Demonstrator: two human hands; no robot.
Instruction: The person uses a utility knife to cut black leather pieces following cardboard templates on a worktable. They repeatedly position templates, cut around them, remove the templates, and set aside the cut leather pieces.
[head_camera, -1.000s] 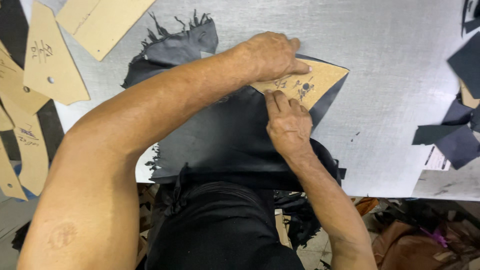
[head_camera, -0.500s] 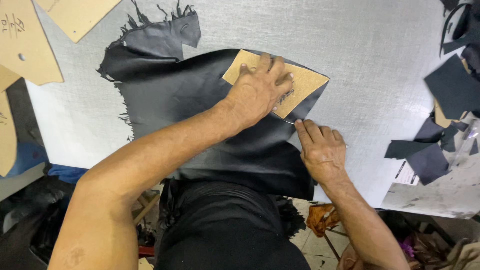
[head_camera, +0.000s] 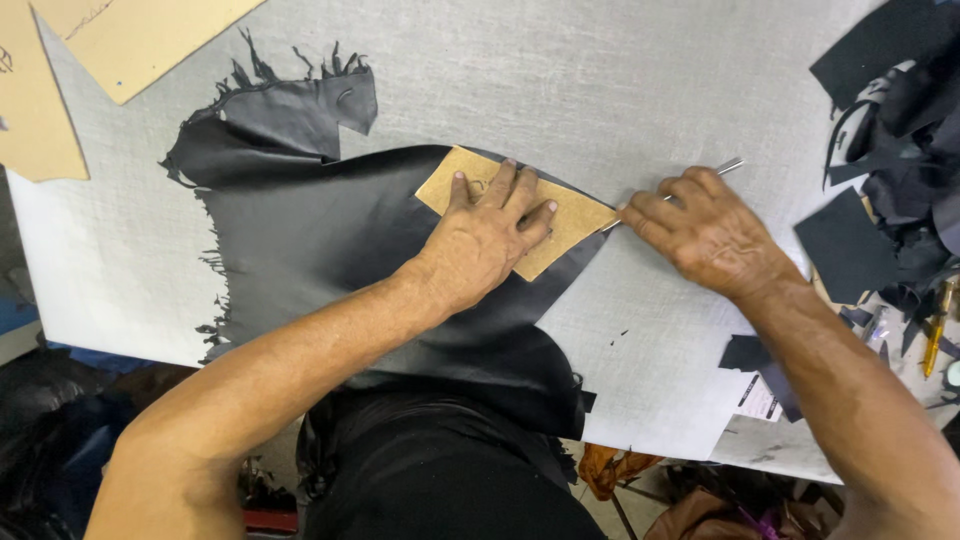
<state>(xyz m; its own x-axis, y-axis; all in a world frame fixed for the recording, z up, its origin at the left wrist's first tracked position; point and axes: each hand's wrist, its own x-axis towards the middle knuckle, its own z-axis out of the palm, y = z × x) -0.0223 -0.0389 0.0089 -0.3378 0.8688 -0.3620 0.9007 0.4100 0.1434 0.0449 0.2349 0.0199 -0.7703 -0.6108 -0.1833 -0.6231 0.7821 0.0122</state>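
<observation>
On matte black leather (head_camera: 330, 240), stiff tan template (head_camera: 560, 215)

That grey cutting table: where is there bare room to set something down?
The grey cutting table lies bare along its far side, between the black leather sheet and the heap of black offcuts. Another patch lies under the right hand. The right edge is crowded with scraps.

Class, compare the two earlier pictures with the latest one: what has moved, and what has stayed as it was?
The right hand, gripping a thin metal tool, has slid from the near edge of the cardboard template round to its right corner. The left hand stays pressed flat on the template, which remains on the black leather on the grey table.
</observation>
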